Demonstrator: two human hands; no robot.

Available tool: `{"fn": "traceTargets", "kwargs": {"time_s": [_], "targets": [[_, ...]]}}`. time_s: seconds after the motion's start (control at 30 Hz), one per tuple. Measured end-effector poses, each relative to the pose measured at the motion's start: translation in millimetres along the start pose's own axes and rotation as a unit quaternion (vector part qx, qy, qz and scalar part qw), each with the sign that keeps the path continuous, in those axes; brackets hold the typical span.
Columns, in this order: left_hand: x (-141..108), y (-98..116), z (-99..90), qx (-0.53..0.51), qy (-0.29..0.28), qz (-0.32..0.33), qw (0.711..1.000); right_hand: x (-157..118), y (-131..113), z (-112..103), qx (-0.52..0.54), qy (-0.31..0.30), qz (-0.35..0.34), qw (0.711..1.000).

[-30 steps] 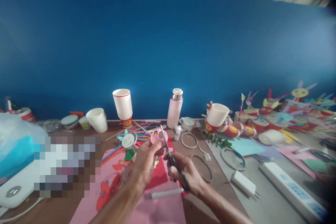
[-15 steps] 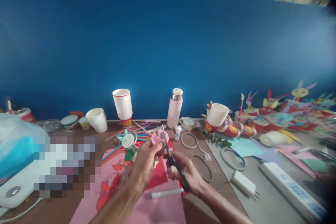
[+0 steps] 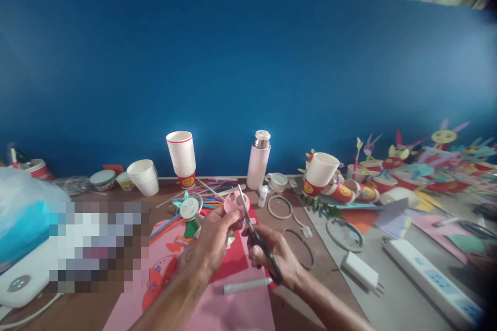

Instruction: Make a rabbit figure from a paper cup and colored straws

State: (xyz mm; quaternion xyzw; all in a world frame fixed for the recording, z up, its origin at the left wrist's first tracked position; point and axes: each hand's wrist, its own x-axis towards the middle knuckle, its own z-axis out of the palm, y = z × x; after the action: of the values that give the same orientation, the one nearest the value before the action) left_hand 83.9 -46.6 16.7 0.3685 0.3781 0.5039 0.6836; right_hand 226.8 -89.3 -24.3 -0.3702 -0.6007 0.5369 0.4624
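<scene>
Between the thumb and fingers of my left hand (image 3: 218, 230) is a small pink paper piece (image 3: 232, 200) with a rounded outline. My right hand (image 3: 277, 254) grips black-handled scissors (image 3: 265, 254), their blades pointing up and away at the right edge of the paper. Whether the blades are parted is hard to make out. Under my hands lie a pink sheet (image 3: 240, 310), a red sheet (image 3: 235, 264) and a whitish marker (image 3: 247, 286). Orange paper cutouts (image 3: 154, 282) with drawn faces rest left of my left forearm, which partly hides them.
Behind my hands stand stacked paper cups (image 3: 181, 155), a pink thermos (image 3: 258, 160) and a small glue bottle (image 3: 263, 197). A rabbit-face cutout (image 3: 189, 208) lies on coloured sticks. To the right are coiled cables (image 3: 280, 208), a charger (image 3: 361, 270), a power strip (image 3: 435, 279) and several cup figures (image 3: 394, 163).
My hands, the scissors and the pink paper have hardly moved. On the right side, a light-blue sheet is no longer where it lay; an orange sheet shows there, and the purple sheet looks lifted.
</scene>
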Motion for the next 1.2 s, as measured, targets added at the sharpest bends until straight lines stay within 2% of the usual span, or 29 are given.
{"fn": "traceTargets", "kwargs": {"time_s": [0.43,0.67,0.93,1.2], "targets": [[2,2,-3.2,0.002,-0.004,-0.003,1.0,-1,-6,3,0.007,0.005,0.011,1.0],[-2,11,-1.1,0.014,0.009,-0.021,1.0,0,-6,-1,-0.021,-0.007,0.015,1.0],[-5,21,2.9,0.056,-0.019,-0.004,0.998,0,-8,-5,-0.057,-0.019,0.003,0.998],[-6,24,-4.5,0.105,-0.029,-0.008,0.994,0,-6,-5,-0.079,-0.014,0.009,0.997]]}}
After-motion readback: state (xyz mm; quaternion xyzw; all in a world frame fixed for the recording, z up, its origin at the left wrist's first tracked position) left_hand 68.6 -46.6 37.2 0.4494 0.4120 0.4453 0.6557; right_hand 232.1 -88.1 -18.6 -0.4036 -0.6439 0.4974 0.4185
